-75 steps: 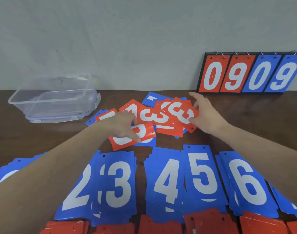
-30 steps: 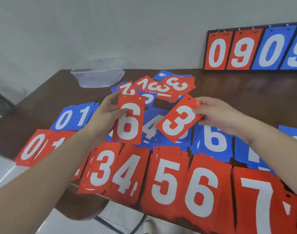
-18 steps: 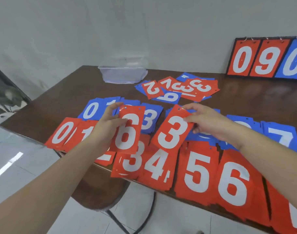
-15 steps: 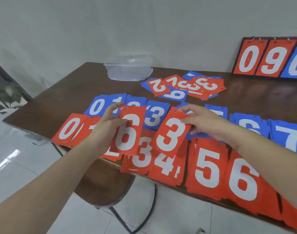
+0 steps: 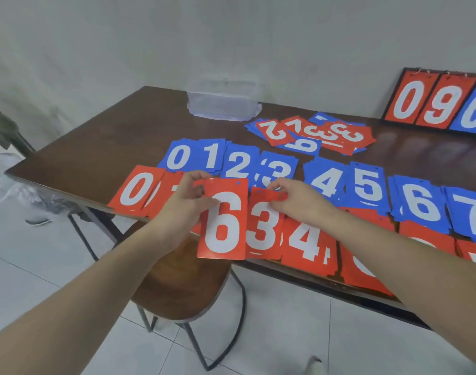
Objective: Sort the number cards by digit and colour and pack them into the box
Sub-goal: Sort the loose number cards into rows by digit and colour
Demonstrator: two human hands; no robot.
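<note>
A dark wooden tabletop [image 5: 117,136] carries a near row of red cards [image 5: 135,191], a blue row [image 5: 326,180] behind, a mixed pile [image 5: 312,135] farther back, what looks like a clear box [image 5: 222,105] far left, and a scoreboard [image 5: 434,102] far right.

Two hands [image 5: 185,204] [image 5: 299,201], one clear box [image 5: 223,104], one scoreboard [image 5: 442,104], one stool [image 5: 182,288], one table [image 5: 96,147]

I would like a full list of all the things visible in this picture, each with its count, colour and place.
blue card piles: eight visible, digits 0 to 7, far row on table
red card piles: several, near row along table edge
unsorted cards: one mixed red and blue heap, behind the rows
box: one, clear plastic, far side of table
scoreboard: one, red and blue digits, against wall
table: one, dark brown
stool: one, brown seat, under table edge
red 6 card: one, held by left hand
red 3 card: one, pinched by right hand
</note>
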